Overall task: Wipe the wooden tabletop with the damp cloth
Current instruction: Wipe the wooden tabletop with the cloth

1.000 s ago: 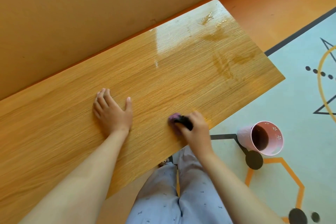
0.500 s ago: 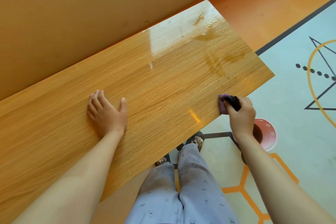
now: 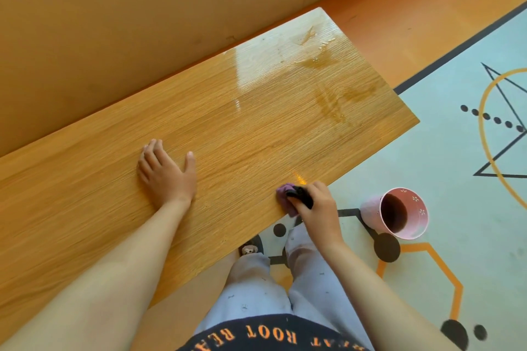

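Table (image 3: 242,128): long wooden top in pale oak grain, set against an orange-brown wall (image 3: 114,23); bright glare on the wood well beyond the fingers of both hands.
Left hand (image 3: 166,177): palm down on the wood, fingers (image 3: 151,151) straight and close together, thumb spread to the side; released, gripping nothing.
Right hand (image 3: 316,205): at the near edge of the table, fingers (image 3: 318,188) curled, grasping the cloth and pressing it onto the wood.
Cloth (image 3: 285,192): small and bunched, purple with a black part; under and just ahead of the right fingers, touching the table at its near edge, well to the right of the left fingers.
Wet marks (image 3: 330,105): darker streaks and droplets on the wood, well beyond the right fingers, toward the far right corner.
Cup (image 3: 396,212): pink with small white flower marks, dark inside; on the floor mat to the right of the right fingers, apart from the hand. Contents impossible to tell.
Floor mat (image 3: 456,179): pale blue-green with black lines and dots and orange outlines.
Legs (image 3: 285,293): pale blue trousers, nearer than the right fingers; a slipper (image 3: 249,249) with a small bear face beside the table edge.
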`<state>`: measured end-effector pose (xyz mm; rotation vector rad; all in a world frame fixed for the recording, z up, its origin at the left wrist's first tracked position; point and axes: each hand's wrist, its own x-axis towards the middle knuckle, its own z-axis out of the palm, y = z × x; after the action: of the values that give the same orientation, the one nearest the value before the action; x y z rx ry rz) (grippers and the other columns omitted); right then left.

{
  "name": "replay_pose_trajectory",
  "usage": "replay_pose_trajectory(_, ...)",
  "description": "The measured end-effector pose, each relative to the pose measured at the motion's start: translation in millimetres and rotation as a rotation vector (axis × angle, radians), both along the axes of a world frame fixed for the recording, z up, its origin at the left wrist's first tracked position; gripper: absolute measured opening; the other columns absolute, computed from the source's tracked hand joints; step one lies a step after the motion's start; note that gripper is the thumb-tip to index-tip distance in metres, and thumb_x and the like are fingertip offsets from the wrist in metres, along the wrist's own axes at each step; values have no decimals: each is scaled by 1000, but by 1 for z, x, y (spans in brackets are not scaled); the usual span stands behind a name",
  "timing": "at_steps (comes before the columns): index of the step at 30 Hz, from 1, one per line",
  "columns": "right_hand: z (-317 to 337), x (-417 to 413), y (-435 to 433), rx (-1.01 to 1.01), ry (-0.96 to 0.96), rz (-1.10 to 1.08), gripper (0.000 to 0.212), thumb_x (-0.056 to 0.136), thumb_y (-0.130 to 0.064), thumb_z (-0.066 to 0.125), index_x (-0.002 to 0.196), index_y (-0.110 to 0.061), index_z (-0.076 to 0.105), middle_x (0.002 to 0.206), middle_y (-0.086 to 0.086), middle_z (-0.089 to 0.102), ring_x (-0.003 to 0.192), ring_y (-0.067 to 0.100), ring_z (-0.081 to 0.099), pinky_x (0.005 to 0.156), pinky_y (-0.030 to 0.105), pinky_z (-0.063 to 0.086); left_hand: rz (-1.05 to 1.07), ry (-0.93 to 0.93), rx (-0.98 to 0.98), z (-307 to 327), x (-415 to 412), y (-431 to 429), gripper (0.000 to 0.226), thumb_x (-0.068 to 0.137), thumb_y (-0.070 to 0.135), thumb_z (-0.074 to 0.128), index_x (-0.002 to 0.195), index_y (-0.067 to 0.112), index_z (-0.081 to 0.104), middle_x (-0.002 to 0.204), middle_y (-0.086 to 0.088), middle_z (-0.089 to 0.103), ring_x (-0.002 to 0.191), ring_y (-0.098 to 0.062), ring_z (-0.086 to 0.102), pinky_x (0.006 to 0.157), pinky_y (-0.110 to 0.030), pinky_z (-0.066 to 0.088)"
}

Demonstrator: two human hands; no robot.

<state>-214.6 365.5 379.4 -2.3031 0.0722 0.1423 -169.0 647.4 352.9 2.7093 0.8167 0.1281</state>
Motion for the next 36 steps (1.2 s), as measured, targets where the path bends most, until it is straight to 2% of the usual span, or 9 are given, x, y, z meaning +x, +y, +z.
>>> replay_pose_trajectory(3,1,21,-26,-40,-22,-32,15,81,-9,69,73,-8,56,76,-1,46,73,15,46,66,8,34,-6,-1,-42,2,0,3,62,92,42,48,140,6,33,149,-13,31,138,-33,24,113,-50,18)
replay_pose_trajectory(6,1,43,-52,-72,-36,-48,13,81,-10,69,74,-7,58,76,-1,46,75,17,47,64,14,33,-22,-49,-61,13,5,-15,61,94,36,48,142,3,31,149,-16,31,138,-33,24,114,-49,16)
replay_pose_trajectory(13,3,84,-110,-96,-26,9,12,80,-11,70,75,-8,59,77,-3,46,75,16,47,65,11,35,-257,-17,-168,22,44,-132,66,95,36,42,148,6,17,156,-10,18,144,-25,13,118,-41,8)
replay_pose_trajectory(18,-1,108,-135,-89,-51,288,16,78,-16,73,75,-5,62,75,-1,47,74,12,43,64,12,34,-234,70,-99,6,70,-166,65,95,39,38,148,7,18,156,-9,20,145,-23,13,119,-40,10)
replay_pose_trajectory(21,-3,129,-143,-92,-86,497,16,78,-19,70,78,-5,63,77,1,50,76,15,45,66,18,35,-206,76,-57,2,70,-168,64,94,38,42,147,7,24,155,-8,24,144,-22,16,119,-40,12)
replay_pose_trajectory(25,-6,174,-134,-99,-117,675,13,77,-13,72,82,-5,63,80,1,50,77,18,45,67,23,34,-188,52,-48,1,75,-168,61,92,34,48,144,7,31,151,-9,31,142,-23,22,117,-41,16)
replay_pose_trajectory(28,-8,221,-116,-92,-151,742,13,80,-17,71,85,-8,63,82,-5,45,79,16,44,67,23,31,-174,72,-38,2,75,-169,62,90,38,40,143,7,31,150,-8,32,141,-24,23,117,-42,18)
replay_pose_trajectory(30,-8,254,-99,-101,-162,783,14,81,-18,70,86,-7,63,83,-1,49,81,18,45,67,24,31,-167,68,-39,3,75,-170,65,89,41,35,143,7,31,150,-9,32,141,-23,23,116,-42,20)
replay_pose_trajectory(36,-9,356,-37,-48,-168,741,15,82,-18,68,83,-5,61,85,3,52,80,18,48,66,25,35,-153,75,0,-2,76,-171,66,87,42,35,143,7,33,150,-7,34,141,-21,23,117,-37,16)
